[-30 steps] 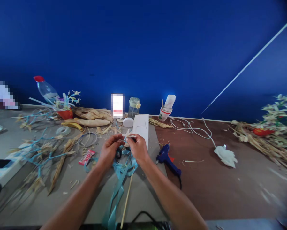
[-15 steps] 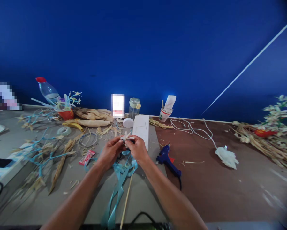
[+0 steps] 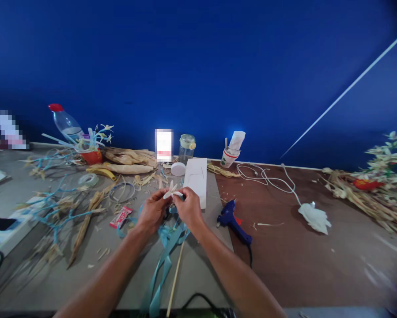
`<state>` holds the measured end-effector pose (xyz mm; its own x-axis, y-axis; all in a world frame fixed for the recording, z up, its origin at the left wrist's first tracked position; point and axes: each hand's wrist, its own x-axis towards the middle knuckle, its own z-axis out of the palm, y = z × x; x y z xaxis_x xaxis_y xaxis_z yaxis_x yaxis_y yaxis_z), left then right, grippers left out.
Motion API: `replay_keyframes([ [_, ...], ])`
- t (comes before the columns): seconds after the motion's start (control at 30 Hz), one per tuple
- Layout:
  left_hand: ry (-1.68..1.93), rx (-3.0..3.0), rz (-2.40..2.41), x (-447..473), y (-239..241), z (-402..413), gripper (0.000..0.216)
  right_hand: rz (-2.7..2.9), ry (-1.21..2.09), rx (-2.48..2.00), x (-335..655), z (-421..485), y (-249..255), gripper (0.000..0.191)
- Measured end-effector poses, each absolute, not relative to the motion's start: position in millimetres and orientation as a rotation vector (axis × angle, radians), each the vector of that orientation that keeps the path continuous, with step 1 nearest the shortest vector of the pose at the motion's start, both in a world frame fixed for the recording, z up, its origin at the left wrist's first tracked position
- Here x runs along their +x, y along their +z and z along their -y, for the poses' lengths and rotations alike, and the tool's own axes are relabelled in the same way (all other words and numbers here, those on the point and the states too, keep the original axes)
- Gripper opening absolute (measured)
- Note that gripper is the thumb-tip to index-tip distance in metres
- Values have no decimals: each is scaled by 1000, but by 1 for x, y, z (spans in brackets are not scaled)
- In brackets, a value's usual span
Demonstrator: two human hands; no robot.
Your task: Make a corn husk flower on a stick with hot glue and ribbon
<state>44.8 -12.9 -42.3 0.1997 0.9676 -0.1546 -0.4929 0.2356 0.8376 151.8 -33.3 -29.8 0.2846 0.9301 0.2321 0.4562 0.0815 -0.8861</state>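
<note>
My left hand (image 3: 153, 211) and my right hand (image 3: 189, 207) meet over the grey table (image 3: 198, 269), both pinched on a small pale straw flower (image 3: 172, 192) that sticks up between the fingertips. Light blue ribbon (image 3: 163, 260) hangs from under my hands and trails toward me. A thin wooden stick (image 3: 175, 278) lies beneath them, pointing at me. Whether the flower sits on the stick's end is hidden by my fingers.
A blue glue gun (image 3: 233, 218) lies right of my hands, a white box (image 3: 196, 181) behind them. Dried husks (image 3: 128, 163), blue-wrapped twigs (image 3: 57, 207), a tape roll (image 3: 88, 179), a jar (image 3: 186, 148), a paper cup (image 3: 229, 154), a white cable (image 3: 271, 176) and straw flowers (image 3: 373, 185) surround the work spot.
My hands have shifted slightly and turned the straw flower, so its petals now stand out above my fingertips. Nothing else on the table moved.
</note>
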Motion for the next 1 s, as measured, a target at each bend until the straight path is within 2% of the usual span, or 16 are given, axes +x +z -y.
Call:
replay_keyframes([
  [0.13,1148,704,-784,45,-36,15,26,1369,471,-1468,149,34,-34,8],
  [0.3,1143,711,-725,44,-35,16,26,1345,528,-1404,149,34,-32,10],
  [0.53,1121,632,-648,46,-39,18,21,1013,1088,-1225,155,24,-37,17],
  [0.63,1118,673,-668,45,-41,17,18,942,1232,-1154,159,21,-38,20],
  [1.0,1092,867,-738,42,-42,14,24,1105,1167,-1220,169,23,-31,14],
])
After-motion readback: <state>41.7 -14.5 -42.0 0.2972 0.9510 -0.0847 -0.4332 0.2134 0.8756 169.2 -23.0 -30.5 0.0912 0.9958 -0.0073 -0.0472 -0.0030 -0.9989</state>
